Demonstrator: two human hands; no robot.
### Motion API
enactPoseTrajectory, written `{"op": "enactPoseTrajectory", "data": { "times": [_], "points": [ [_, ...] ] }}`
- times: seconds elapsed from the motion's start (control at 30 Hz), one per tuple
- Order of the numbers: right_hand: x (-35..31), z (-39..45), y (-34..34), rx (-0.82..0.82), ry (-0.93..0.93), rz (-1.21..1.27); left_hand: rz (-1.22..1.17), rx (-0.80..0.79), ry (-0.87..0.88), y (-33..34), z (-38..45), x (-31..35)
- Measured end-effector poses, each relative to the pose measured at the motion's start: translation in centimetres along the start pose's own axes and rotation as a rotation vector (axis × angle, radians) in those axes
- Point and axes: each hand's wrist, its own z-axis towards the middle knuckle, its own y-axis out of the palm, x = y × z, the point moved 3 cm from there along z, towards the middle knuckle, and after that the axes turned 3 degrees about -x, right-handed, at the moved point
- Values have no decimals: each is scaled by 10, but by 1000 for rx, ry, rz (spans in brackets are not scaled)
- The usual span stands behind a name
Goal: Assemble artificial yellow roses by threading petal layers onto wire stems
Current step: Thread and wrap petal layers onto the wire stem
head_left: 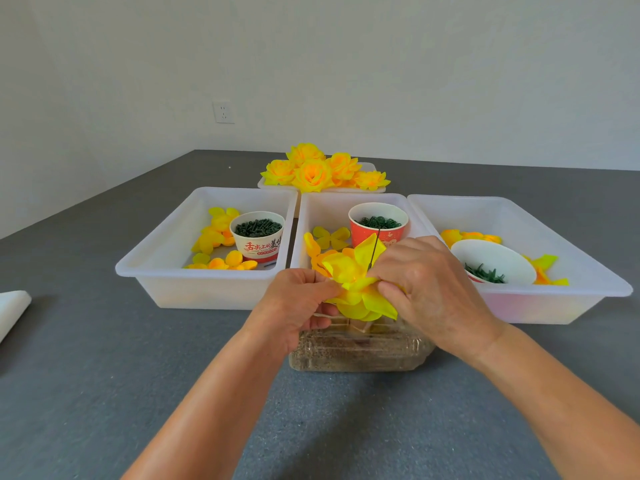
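yellow petals (360, 289) sit bunched between our two hands, above a clear box (360, 351) on the grey table (104, 375). left hand (298, 306) has its fingers curled, pinching the petals' left edge. right hand (426, 282) has fingertips pressed together on the right side of the petals. thin wire (374, 249) pokes up out of the petals, just beside our right fingers. behind: three white trays (152, 271) with loose petals and cups of green parts. finished roses (311, 171) are piled on a tray at the back.
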Motion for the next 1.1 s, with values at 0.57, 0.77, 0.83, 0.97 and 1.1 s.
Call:
{"op": "enactPoseTrajectory", "data": {
  "times": [0.57,0.77,0.83,0.97,1.1],
  "points": [
    [0,-5,4,44,-40,72,5,-23,13,-1,1,-2],
    [2,-5,4,9,-38,107,0,-18,-3,-2,2,-2],
    [4,-6,3,-7,-6,152,-1,-20,0,-2,3,-2],
    [6,-4,5,44,109,336,-5,-23,4,-2,3,-3],
    [18,-3,14,178,476,521,-5,-19,7,-2,2,-2]
  ]
}}
